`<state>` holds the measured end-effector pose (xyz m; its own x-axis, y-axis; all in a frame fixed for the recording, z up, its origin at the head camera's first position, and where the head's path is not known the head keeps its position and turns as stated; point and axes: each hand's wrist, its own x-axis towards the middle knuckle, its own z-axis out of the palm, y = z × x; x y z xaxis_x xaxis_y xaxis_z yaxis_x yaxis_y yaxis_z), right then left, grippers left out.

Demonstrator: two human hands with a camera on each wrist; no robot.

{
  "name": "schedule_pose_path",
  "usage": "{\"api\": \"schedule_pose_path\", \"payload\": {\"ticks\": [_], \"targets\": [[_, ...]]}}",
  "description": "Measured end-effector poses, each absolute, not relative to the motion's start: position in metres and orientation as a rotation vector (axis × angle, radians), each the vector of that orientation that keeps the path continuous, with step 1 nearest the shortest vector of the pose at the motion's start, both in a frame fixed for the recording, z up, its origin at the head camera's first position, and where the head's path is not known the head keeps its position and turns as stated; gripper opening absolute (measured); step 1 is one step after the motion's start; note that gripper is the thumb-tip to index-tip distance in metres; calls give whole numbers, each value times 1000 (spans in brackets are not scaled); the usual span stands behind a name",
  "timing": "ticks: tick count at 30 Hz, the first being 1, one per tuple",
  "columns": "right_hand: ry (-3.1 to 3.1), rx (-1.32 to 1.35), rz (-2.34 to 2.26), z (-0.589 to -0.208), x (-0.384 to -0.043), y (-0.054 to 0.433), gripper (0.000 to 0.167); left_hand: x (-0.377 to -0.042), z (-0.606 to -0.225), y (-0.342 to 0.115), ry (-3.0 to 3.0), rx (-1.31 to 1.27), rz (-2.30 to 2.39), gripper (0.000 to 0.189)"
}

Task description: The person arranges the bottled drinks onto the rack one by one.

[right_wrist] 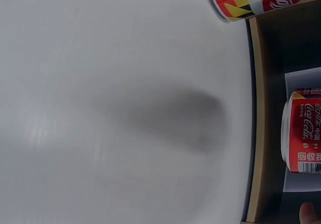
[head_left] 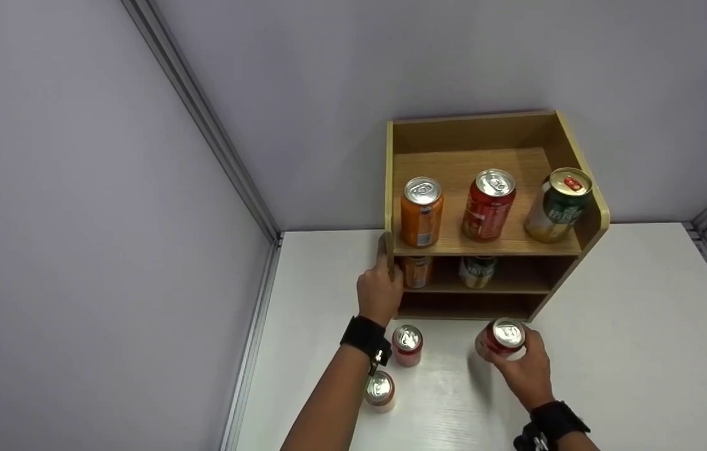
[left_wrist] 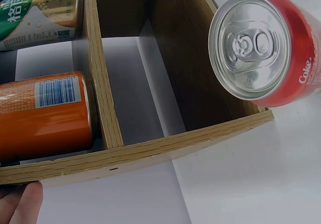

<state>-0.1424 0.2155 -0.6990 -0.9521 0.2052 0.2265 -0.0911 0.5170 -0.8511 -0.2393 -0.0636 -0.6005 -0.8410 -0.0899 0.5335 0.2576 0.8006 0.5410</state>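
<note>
Red can (head_left: 501,338), pinched by right fingers (head_left: 535,343); left fingers (head_left: 382,252) grip shelf (head_left: 469,164) holding five cans (head_left: 488,214).

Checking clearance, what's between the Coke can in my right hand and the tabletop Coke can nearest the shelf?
Bare tabletop shows between the held Coke can and the standing Coke can, in the head view.

Pale walls (head_left: 109,250) with metal trim (head_left: 203,113) border a white table (head_left: 635,344)
</note>
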Motion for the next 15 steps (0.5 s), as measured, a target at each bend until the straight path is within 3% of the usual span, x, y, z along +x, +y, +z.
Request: {"api": "schedule_pose_path", "payload": {"ticks": [6,15], "targets": [[-2412,-56,1376,-675,-157,222,74,-239,-599,-65,-2449,-117,-853,15],[-2355,-11,1321,-644,-183,239,77,-240,-602,-62,-2458,-101,-850,15]]}}
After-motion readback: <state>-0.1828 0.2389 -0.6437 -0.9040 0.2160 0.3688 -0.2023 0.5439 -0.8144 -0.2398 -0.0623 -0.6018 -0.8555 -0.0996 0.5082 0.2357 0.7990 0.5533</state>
